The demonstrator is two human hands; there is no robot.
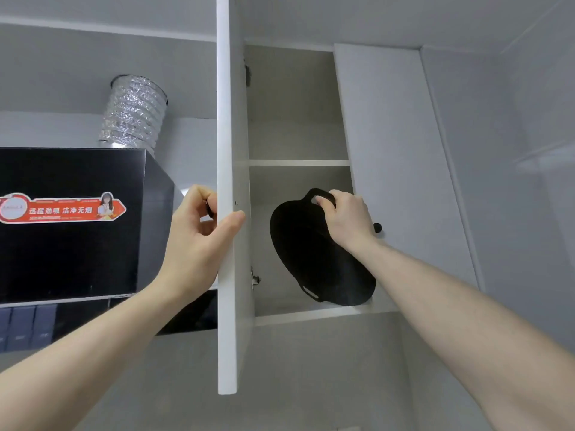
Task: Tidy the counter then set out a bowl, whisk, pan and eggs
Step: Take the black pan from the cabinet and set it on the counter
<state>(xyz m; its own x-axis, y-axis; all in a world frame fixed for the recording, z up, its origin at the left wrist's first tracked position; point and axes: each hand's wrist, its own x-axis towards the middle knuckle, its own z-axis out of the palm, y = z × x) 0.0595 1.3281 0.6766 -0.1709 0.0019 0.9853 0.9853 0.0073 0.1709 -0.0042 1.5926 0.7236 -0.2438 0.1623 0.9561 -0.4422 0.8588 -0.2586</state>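
Reaching up into a white wall cupboard point(298, 119), a person works with two bare hands: the right hand point(348, 219) has its fingers point(323, 203) curled through the upper loop handle of a single black pan point(314, 262), while the left hand point(199, 237) holds the edge of the open cupboard door point(226, 306), thumb pressed on the inner face and the other fingers wrapped round the outer side by a dark round knob point(211, 208). One pan is in view, matte black, round and shallow, with two loop handles, one gripped at the top and one free at the lower left; it is tilted up on its edge in the lower of the cupboard's two compartments, its lower rim at the front of the bottom shelf point(311, 315). One dividing shelf point(298, 163) crosses the cupboard above it, and nothing can be made out in the upper compartment. Two doors are seen: the open one edge-on at centre and a second door point(401, 181) on the right, carrying one small black knob point(377, 227) just beyond the right wrist. Left of the cupboard hangs one glossy black range hood point(71, 250) bearing one red-and-white sticker point(62, 209), with one crinkled silver duct point(133, 112) rising from its top. Grey walls fill the rest of the frame.
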